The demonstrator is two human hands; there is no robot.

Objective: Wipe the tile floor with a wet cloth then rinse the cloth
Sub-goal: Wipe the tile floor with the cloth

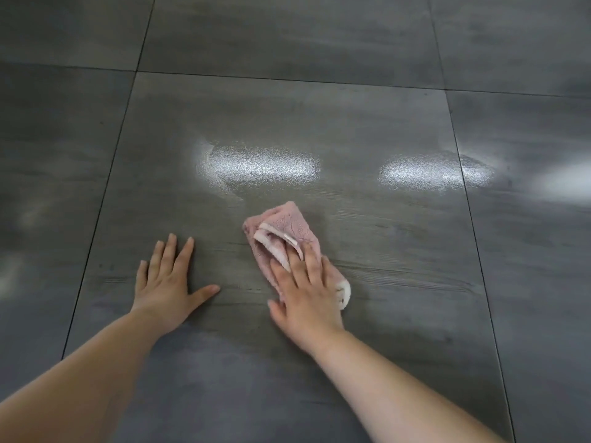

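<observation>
Grey tile floor (319, 116) gleams with two far light reflections; left hand (166, 282) lies spread flat, right hand (307, 292) presses flat on pink cloth (284, 231).

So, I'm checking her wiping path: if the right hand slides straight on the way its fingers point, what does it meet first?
Only bare floor. The right hand, pressing the crumpled pink terry cloth, points up and slightly left across the dark grey tile floor; nothing stands ahead before the far grout line.
</observation>
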